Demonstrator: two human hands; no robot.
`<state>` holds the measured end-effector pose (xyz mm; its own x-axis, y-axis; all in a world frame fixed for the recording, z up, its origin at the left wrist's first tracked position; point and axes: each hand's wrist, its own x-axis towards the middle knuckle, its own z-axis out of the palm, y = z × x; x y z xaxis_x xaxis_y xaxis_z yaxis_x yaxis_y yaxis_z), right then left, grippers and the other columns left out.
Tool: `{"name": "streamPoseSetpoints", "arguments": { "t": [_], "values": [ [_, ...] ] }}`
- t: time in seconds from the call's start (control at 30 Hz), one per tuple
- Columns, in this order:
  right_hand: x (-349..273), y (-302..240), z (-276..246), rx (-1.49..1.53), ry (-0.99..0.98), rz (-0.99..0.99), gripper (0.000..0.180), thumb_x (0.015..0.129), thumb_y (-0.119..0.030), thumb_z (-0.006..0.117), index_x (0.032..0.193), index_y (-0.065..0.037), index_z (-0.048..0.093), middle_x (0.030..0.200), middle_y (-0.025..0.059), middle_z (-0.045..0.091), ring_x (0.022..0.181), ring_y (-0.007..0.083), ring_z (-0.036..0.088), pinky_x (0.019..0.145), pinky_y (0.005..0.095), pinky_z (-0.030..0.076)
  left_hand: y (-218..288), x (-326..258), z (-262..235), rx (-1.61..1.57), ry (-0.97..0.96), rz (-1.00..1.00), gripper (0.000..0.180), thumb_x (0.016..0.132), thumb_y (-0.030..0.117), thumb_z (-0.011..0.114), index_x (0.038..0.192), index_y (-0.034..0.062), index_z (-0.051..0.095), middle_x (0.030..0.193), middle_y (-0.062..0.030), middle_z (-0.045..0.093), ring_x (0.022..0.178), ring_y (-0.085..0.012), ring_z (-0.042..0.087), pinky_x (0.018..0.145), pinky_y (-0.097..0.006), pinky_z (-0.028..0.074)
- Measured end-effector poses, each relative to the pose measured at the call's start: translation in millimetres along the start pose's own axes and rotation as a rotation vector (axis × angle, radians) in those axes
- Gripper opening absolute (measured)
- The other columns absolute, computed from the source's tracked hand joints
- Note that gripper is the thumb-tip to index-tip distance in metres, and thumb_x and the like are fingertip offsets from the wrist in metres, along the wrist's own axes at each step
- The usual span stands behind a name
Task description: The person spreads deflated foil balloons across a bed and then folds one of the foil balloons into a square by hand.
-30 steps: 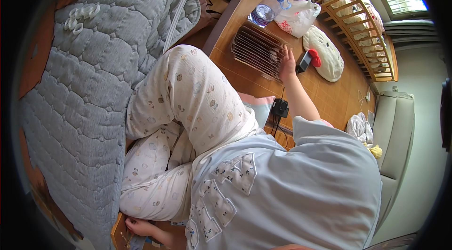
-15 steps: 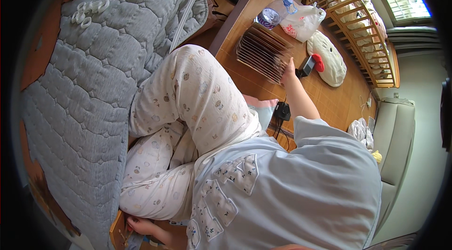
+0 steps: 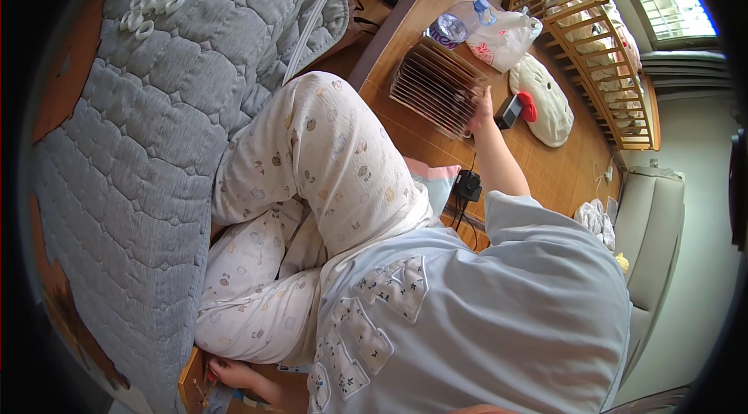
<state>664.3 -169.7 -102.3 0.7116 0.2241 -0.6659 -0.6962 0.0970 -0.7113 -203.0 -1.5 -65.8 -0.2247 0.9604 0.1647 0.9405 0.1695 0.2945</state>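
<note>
At the far right, my right hand grips the near right end of a brown, box-shaped pleated folder. Its many thin parallel edges fan out, and it rests on the wooden surface. My left hand is low at the left, reaching into an open wooden drawer beside my folded leg. Its fingers are curled around a small reddish thing that I cannot make out. Right next to my right hand stands a dark, box-like device.
Behind the folder lie a clear plastic bottle and a white plastic bag. A white cushion with a red bow lies to the right, before a wooden crib. A grey quilted bed fills the left, with white rings on it.
My right hand has shifted very slightly at the folder's end, with its fingers raised a little higher along the edge. My left hand stays at the drawer.
</note>
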Motion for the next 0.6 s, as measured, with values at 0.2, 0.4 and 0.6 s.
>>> {"name": "streamPoseSetpoints", "arguments": {
  "t": [0.2, 0.4, 0.6],
  "values": [
    [0, -14, 4, -0.002, -0.047, -0.008, 0.088, 0.097, -0.080, 0.026, 0.139, -0.009, 0.057, 0.137, 0.0171, 0.062, 0.125, 0.0377, 0.056, 0.109, 0.0563, 0.043, 2, 4, -2, -0.010, -0.010, -0.009, 0.031, 0.105, 0.025, 0.054, 0.105, -0.0033, 0.065, 0.103, -0.0259, 0.068, 0.096, -0.0469, 0.060, 0.081, -0.047, 0.047],
    [-4, -25, 19, -0.034, -0.025, -0.002, 0.091, 0.099, -0.078, 0.020, 0.142, -0.006, 0.055, 0.139, 0.0177, 0.061, 0.127, 0.0372, 0.056, 0.112, 0.0540, 0.042, -1, 4, 3, -0.034, -0.006, 0.045, 0.034, 0.106, 0.027, 0.053, 0.108, -0.0035, 0.066, 0.105, -0.0268, 0.067, 0.097, -0.0473, 0.058, 0.082, -0.047, 0.046],
    [-14, -25, 22, -0.030, -0.112, -0.012, 0.092, 0.098, -0.080, 0.018, 0.141, -0.006, 0.055, 0.140, 0.0170, 0.061, 0.126, 0.0372, 0.056, 0.112, 0.0527, 0.041, -15, 0, 4, 0.009, -0.011, 0.035, 0.031, 0.104, 0.026, 0.056, 0.106, -0.0031, 0.066, 0.104, -0.0263, 0.067, 0.095, -0.0469, 0.059, 0.081, -0.047, 0.047]
  ]
}}
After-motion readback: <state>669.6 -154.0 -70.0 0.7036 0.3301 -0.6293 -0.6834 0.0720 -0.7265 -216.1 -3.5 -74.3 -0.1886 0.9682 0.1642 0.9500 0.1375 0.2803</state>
